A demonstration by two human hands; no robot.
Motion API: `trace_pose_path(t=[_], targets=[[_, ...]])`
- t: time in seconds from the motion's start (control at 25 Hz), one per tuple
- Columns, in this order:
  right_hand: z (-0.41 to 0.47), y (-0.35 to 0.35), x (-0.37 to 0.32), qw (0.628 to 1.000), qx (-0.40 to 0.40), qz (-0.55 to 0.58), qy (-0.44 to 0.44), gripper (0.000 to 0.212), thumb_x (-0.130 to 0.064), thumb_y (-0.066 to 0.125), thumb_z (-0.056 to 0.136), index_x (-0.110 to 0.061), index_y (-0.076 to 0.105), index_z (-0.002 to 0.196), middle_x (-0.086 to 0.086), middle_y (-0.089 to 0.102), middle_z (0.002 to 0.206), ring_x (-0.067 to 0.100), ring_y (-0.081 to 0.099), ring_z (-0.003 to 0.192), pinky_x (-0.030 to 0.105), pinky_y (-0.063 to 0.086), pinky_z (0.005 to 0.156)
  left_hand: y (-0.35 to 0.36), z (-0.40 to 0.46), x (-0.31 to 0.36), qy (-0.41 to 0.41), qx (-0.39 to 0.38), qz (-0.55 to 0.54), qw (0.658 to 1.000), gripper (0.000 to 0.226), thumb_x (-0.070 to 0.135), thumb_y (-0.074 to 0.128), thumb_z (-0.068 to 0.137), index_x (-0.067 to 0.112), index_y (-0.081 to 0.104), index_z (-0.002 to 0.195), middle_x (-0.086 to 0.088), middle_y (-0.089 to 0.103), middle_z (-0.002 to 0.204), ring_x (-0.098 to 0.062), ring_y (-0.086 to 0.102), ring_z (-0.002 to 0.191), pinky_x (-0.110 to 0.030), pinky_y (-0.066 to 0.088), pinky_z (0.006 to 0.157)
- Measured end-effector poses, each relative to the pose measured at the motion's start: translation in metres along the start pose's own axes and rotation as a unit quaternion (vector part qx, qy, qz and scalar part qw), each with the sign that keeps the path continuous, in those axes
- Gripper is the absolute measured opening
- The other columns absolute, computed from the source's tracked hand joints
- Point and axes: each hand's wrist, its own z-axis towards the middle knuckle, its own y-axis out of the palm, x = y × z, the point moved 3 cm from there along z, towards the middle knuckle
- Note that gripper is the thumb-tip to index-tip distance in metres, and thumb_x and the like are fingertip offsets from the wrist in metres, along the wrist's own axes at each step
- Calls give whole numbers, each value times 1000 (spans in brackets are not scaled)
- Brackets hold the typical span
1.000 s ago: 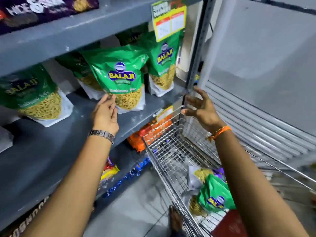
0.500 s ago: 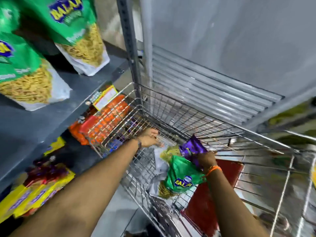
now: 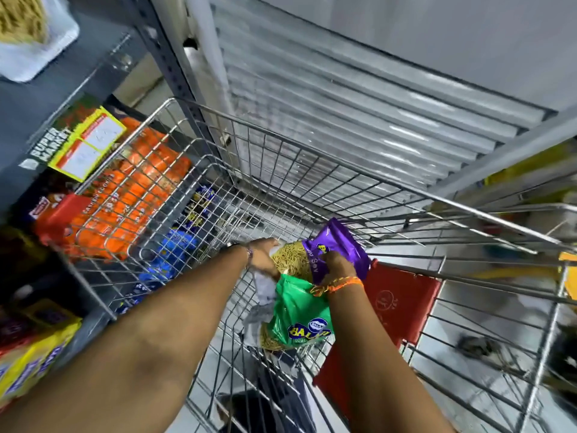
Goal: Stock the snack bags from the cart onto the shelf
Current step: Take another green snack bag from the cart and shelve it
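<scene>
Both my arms reach down into the wire cart point(image 3: 312, 157). My right hand point(image 3: 337, 267) grips a purple snack bag point(image 3: 338, 245) by its lower edge and tilts it up. My left hand point(image 3: 265, 257) is closed on the clear yellow-filled part of the same purple bag. A green Balaji bag point(image 3: 299, 317) lies just below both hands on the cart floor. The grey shelf point(image 3: 46, 98) runs along the left, with the corner of a stocked bag point(image 3: 28, 32) at the top left.
Orange packs point(image 3: 131, 195) and blue packs point(image 3: 175, 245) sit on lower shelves behind the cart's left wall. Yellow packs point(image 3: 34, 357) lie at the bottom left. A red flap point(image 3: 396, 304) hangs in the cart on the right. A ribbed grey panel point(image 3: 359, 98) stands ahead.
My hands left the shelf and dropped into the cart. The right hand took hold of the purple bag, and the left hand closed in on it. My view tilted further down.
</scene>
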Motion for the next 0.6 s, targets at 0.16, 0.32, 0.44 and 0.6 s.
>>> trace_pose_path(t=[0.16,0.32,0.44,0.6], targets=[[-13,-2,2,1000,0,8,-5,7,-8,54,95,-10,58,90,8,59,88,12,67,48,23,52,42,-1,-12,0,5,44,12,999,102,19,86,63,31,32,149,-7,43,149,-29,51,129,-39,49,103],[-33,-14,-5,994,21,-103,-34,4,-7,63,90,-5,65,89,14,55,75,19,44,53,29,33,52,-1,-56,12,74,23,0,997,88,10,88,56,34,53,133,2,49,143,-21,49,128,-35,47,97],[-50,-28,-10,966,-61,-245,-62,11,-16,66,90,-9,69,81,6,60,70,15,51,61,27,34,58,15,-94,22,141,-71,-58,986,80,33,91,54,35,61,127,11,60,130,-14,55,118,-29,47,90],[-67,-36,-1,947,-183,-258,-57,15,-23,72,83,-9,77,87,6,72,81,15,63,70,27,46,64,34,-103,26,142,63,-97,983,58,47,82,67,20,69,117,5,68,114,-14,64,94,-26,51,83]])
